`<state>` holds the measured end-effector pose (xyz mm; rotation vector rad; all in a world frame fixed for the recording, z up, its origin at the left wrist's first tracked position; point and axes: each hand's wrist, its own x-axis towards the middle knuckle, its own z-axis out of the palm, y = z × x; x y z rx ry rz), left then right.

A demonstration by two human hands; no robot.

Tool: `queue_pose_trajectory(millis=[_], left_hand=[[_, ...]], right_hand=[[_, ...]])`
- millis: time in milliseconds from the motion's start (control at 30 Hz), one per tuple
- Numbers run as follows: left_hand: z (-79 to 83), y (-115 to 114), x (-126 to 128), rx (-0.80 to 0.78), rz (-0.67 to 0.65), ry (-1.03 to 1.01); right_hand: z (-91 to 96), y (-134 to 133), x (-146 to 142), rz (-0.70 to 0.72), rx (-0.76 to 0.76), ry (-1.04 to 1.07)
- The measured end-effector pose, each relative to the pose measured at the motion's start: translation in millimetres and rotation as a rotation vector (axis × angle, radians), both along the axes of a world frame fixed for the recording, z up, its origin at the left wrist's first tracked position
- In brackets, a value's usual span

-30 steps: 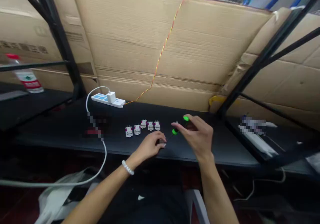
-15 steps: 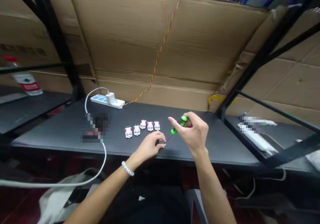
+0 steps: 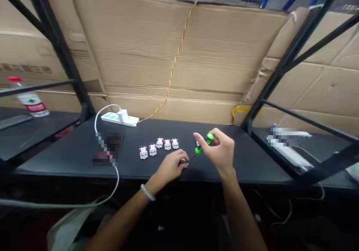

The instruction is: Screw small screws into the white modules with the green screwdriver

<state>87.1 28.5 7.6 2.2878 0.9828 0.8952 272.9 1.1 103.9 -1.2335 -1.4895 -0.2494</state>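
Left hand (image 3: 168,168) and right hand (image 3: 217,150) are apart but close together, both low over a matte black tabletop (image 3: 238,165). Right hand pinches a slim green-handled screwdriver (image 3: 198,150) between thumb and fingers, its thin dark shaft angled down toward 8 o'clock, with the tip ending just beside the left hand. Left hand is curled around a small silver-and-white part (image 3: 183,162) at its fingertips, low against the tabletop. View is poor here and the fingers hide most of it, so it's hard to say what the part is or whether the shaft tip touches it. A white beaded bracelet (image 3: 147,192) sits on the left wrist. At about 10 o'clock from the left hand, five small white connector blocks with magenta marks (image 3: 159,142) stand in a loose row on the tabletop. Farther out at 10 o'clock is a white-and-blue power strip (image 3: 112,118) with a white plug adapter (image 3: 122,115) in it. A white cable (image 3: 117,180) loops from the strip down toward 7 o'clock, past a pixelated blurred patch (image 3: 108,148). A twisted red-and-yellow wire (image 3: 171,75) runs from the strip's end up a tan corrugated cardboard sheet (image 3: 140,49) at 12 o'clock. A plastic bottle with a red cap (image 3: 29,101) stands on a dark shelf (image 3: 42,131) far off at 9 o'clock.
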Motion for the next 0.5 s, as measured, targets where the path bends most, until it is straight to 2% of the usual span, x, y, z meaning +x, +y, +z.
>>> queue_pose_trajectory(millis=[133, 333, 433, 500], left_hand=[[13.9, 16.9, 19.8, 0.108, 0.025, 0.278], [22.6, 59.8, 24.9, 0.16, 0.115, 0.398], [26.4, 70.5, 24.6, 0.17, 0.143, 0.432], [29.8, 73.9, 31.6, 0.181, 0.117, 0.437]], right_hand=[[0.3, -18.7, 30.8, -0.04, 0.018, 0.22], [6.6, -33.8, 75.0, -0.141, 0.157, 0.328], [9.1, -33.8, 87.4, -0.146, 0.201, 0.363], [9.7, -33.4, 92.9, -0.155, 0.225, 0.388]])
